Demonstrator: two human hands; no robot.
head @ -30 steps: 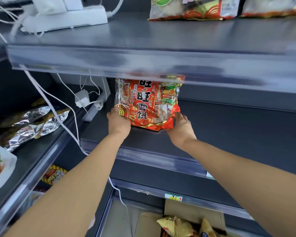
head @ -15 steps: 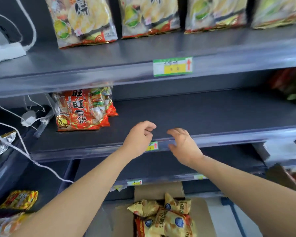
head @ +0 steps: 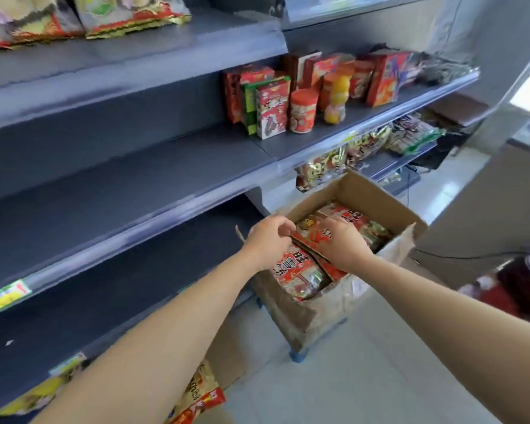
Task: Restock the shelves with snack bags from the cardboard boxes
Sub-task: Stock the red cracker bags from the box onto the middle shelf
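An open cardboard box stands on the floor to the right of the dark shelves and holds several red snack bags. Both my hands are inside it. My left hand curls its fingers around the left edge of the top red snack bag. My right hand presses down on that same bag, fingers bent over it. Another red bag lies below, nearer to me. The dark middle shelf to the left carries nothing in the part I see.
Red boxes and jars fill the shelf section beyond the box. Snack bags sit on the top shelf. Yellow and red bags lie low by my left arm. A blue stool edge shows under the box. Tiled floor lies to the right.
My view has swung right from the shelf to the box. Both hands left the shelf edge, dropped into the cardboard box and closed on a red snack bag.
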